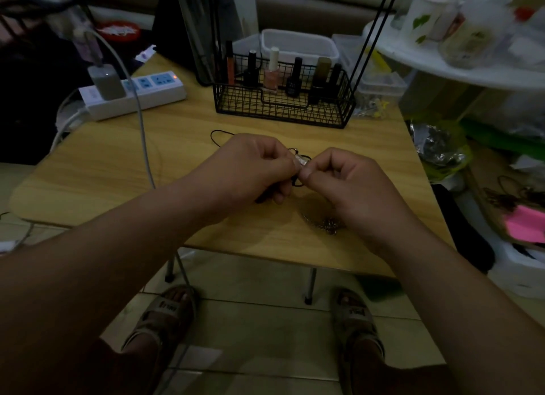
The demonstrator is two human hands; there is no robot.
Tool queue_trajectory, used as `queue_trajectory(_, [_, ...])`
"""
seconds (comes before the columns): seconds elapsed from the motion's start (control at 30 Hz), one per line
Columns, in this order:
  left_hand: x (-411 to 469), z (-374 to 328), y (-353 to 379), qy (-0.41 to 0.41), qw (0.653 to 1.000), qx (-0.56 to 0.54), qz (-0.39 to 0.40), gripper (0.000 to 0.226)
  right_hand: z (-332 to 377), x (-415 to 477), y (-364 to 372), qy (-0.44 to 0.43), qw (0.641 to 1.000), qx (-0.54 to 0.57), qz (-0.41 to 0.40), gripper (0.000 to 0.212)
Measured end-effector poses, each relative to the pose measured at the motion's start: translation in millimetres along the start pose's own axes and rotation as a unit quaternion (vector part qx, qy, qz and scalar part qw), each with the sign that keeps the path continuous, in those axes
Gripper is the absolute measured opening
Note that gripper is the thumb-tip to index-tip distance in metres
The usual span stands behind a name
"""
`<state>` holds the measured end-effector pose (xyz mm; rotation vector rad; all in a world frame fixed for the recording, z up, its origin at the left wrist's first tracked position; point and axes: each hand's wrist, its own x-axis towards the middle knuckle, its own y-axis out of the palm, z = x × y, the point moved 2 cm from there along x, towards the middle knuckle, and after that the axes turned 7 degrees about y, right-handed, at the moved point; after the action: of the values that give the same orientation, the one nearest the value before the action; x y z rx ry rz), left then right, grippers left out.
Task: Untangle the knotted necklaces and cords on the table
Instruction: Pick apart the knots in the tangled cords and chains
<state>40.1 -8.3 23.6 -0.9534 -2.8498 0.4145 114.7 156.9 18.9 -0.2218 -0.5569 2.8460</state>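
On your wooden bench (118,164), your left hand (250,167) and right hand (348,182) meet, fingertips pinching a black cord (218,131) between them; a chain necklace (326,224) lies heaped just beneath your right hand.

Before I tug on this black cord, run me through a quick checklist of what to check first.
1. Grip on both sides: ok. The left hand and right hand pinch the black cord at its pale pendant.
2. Slack: ok. A loose loop of cord lies on the table beyond the left hand.
3. Knot in sight: cannot tell. The fingertips hide it and the light is dim.
4. Metal chain free of the cord: cannot tell. It lies heaped by the right wrist.
5. Room to pull: ok. The wire basket stands further back.
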Motion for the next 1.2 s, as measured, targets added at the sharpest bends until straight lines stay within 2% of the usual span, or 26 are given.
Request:
queue_trajectory(0.13, [-1.5,-2.1,0.4,0.023,0.996,0.066,0.051,0.004,2.7,-1.2,-5.0,-0.062,0.993,-0.100,0.011,0.007])
queue_trajectory(0.23, [-2.2,-1.4,1.8,0.042,0.991,0.103,0.074,0.008,1.2,-2.7,-9.2,-0.092,0.982,-0.160,0.026,0.007])
queue_trajectory(0.43, [1.3,3.8,-0.3,0.040,0.997,0.054,0.042,0.005,-4.4,-0.4,-15.1,-0.077,0.975,-0.208,0.023,0.002])
queue_trajectory(0.57, [2.8,5.9,1.4,0.008,1.000,0.003,0.025,0.005,-6.0,-2.0,-11.7,-0.040,0.978,-0.201,0.037,0.021])
queue_trajectory(0.67, [1.8,4.7,3.2,0.000,0.999,-0.010,0.032,0.008,-4.2,-4.0,-10.2,-0.044,0.977,-0.208,0.001,0.028])
queue_trajectory(0.77, [1.6,3.7,3.8,-0.014,0.999,-0.024,0.035,0.008,-2.8,-5.7,-10.6,-0.057,0.970,-0.231,-0.059,0.020])
queue_trajectory(0.83, [1.5,3.2,3.3,-0.025,0.998,-0.039,0.039,0.007,-1.8,-7.0,-8.8,-0.045,0.976,-0.205,-0.056,0.009])
queue_trajectory(0.9, [1.8,3.3,2.9,-0.030,0.998,-0.041,0.041,0.004,-1.0,-9.2,-4.8,-0.011,0.991,-0.132,-0.014,0.003])
queue_trajectory(1.2, [-0.3,-1.1,2.4,-0.025,0.997,-0.057,0.053,0.006,-4.8,-6.4,-2.3,0.071,0.997,-0.042,0.013,0.015])
